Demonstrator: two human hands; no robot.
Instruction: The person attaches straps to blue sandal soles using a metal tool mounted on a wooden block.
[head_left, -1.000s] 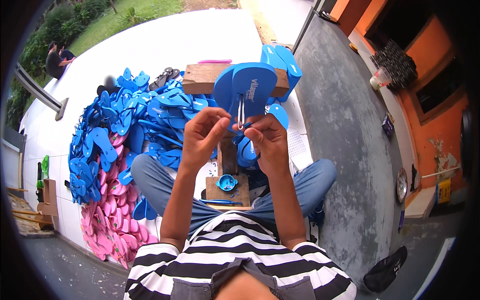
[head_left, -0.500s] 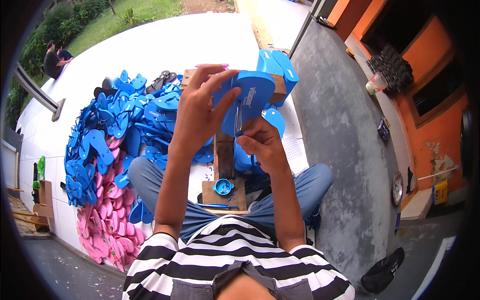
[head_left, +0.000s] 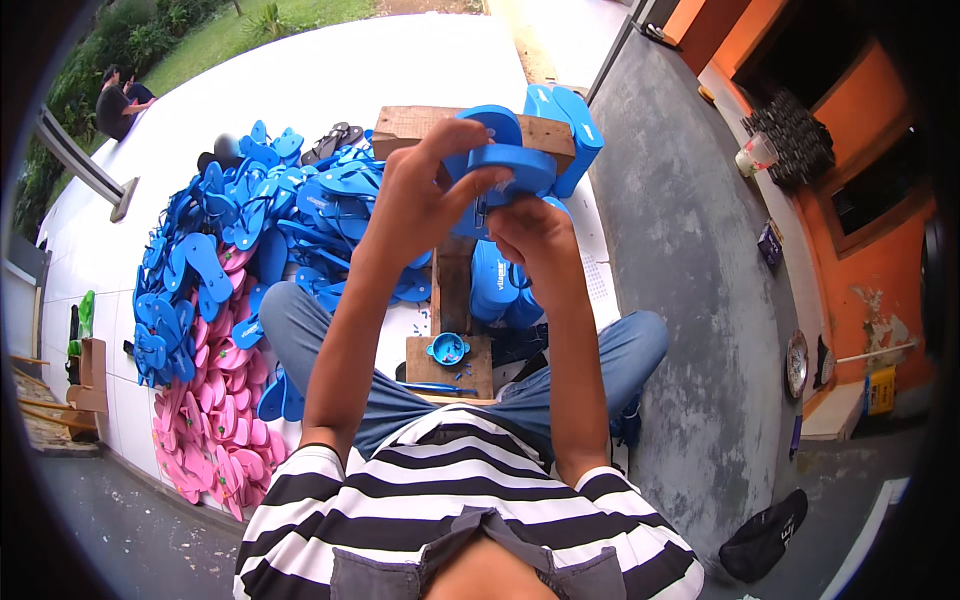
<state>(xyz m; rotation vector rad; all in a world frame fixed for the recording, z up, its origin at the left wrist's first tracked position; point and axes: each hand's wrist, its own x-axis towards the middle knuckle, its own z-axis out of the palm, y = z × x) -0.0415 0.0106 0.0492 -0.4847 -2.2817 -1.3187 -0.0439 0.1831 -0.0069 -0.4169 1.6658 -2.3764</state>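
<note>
My left hand (head_left: 415, 190) grips a blue flip-flop sole (head_left: 512, 158) above the wooden stand, thumb across the near face and fingers over its upper part. The sole looks bent, its rim turned towards me. Another blue rounded part (head_left: 492, 122) shows just behind; I cannot tell whether it belongs to the same sole. Below the sole, my right hand (head_left: 535, 240) is closed in a pinch around a thin metal tool (head_left: 481, 212). Only a short length of the tool shows between fingers and sole; the fingers hide the rest.
A wooden beam (head_left: 405, 125) tops the stand, with blue soles (head_left: 575, 140) stacked at its right. A small blue bowl (head_left: 448, 349) sits on a wooden board (head_left: 425, 372) between my legs. Heaps of blue flip-flops (head_left: 205, 270) and pink ones (head_left: 215, 420) lie left. A person (head_left: 118, 105) sits far left.
The sole has gone from nearly flat and upright to bent, its rim tipped towards me. My right hand has moved up slightly, and less of the metal tool shows.
</note>
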